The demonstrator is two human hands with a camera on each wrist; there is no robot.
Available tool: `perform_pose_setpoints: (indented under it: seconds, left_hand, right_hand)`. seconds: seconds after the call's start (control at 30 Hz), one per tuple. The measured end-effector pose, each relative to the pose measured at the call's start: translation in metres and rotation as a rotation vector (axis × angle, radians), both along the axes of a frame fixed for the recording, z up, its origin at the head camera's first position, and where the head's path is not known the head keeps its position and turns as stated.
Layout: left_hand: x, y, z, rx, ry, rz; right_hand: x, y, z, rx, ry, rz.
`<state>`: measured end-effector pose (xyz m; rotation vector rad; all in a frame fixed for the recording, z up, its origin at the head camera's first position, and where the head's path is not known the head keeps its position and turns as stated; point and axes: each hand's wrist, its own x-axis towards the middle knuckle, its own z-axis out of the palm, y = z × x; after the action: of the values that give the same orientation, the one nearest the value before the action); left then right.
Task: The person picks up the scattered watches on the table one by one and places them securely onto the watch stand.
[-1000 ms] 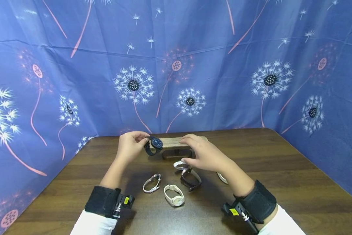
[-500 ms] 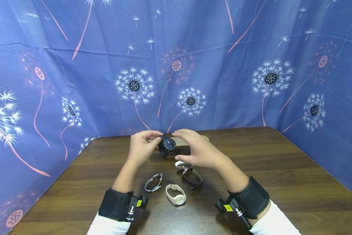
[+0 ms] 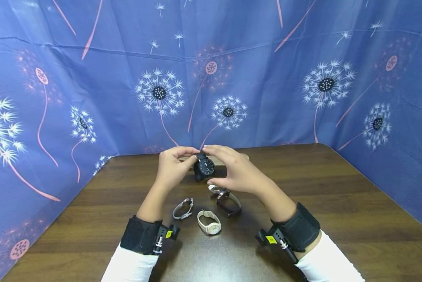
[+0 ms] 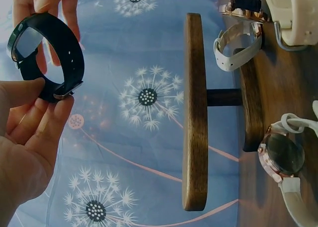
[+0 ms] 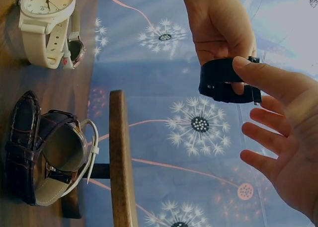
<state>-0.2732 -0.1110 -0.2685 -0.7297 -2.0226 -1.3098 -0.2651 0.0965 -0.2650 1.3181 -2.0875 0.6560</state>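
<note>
My left hand (image 3: 174, 166) pinches a black wristwatch (image 3: 206, 167) by its strap, thumb on one side and fingers on the other. In the left wrist view the black watch (image 4: 72, 53) forms a closed loop, its metal buckle by my fingertips. My right hand (image 3: 240, 170) comes from the other side with thumb and fingers spread. In the right wrist view its thumb (image 5: 253, 70) overlaps the black strap near the buckle, while the other fingers stay apart and relaxed. Behind the hands stands a wooden T-bar watch stand (image 4: 195, 113), its bar bare in the left wrist view.
On the wooden table (image 3: 91, 223) lie a cream watch (image 3: 209, 223), a watch with a slim white strap (image 3: 183, 208), a dark brown leather watch (image 3: 232, 203) and a white-strapped watch (image 3: 213, 188) touching it. A blue dandelion-print cloth (image 3: 274, 117) hangs behind.
My left hand has moved right with the black watch, bringing it in front of the stand. The right hand has shifted slightly left, so the two hands now meet around the watch.
</note>
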Motion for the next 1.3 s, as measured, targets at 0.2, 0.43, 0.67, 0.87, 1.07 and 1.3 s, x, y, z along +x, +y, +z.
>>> perform_pose_setpoints:
  seconds: [0.2, 0.43, 0.67, 0.87, 1.07, 1.3]
  left_hand:
    - [0.001, 0.002, 0.000, -0.001, 0.012, -0.003]
    - [0.000, 0.004, -0.002, -0.018, -0.038, -0.025]
    - [-0.003, 0.004, -0.005, -0.067, -0.076, -0.015]
    - [-0.003, 0.005, -0.007, -0.092, -0.104, -0.030]
    - [-0.004, 0.005, -0.008, -0.113, -0.111, -0.054]
    - [0.004, 0.002, 0.002, -0.118, -0.057, -0.146]
  right_hand:
    - [0.001, -0.002, 0.000, -0.014, 0.026, 0.007]
    - [0.000, -0.001, 0.002, -0.032, 0.071, 0.003]
    - [-0.001, 0.000, 0.003, -0.038, 0.088, 0.009]
    - [-0.002, 0.002, 0.002, -0.050, 0.091, 0.006]
    - [-0.002, 0.004, 0.002, -0.055, 0.088, 0.002]
    - [-0.001, 0.007, 0.005, -0.057, 0.096, -0.061]
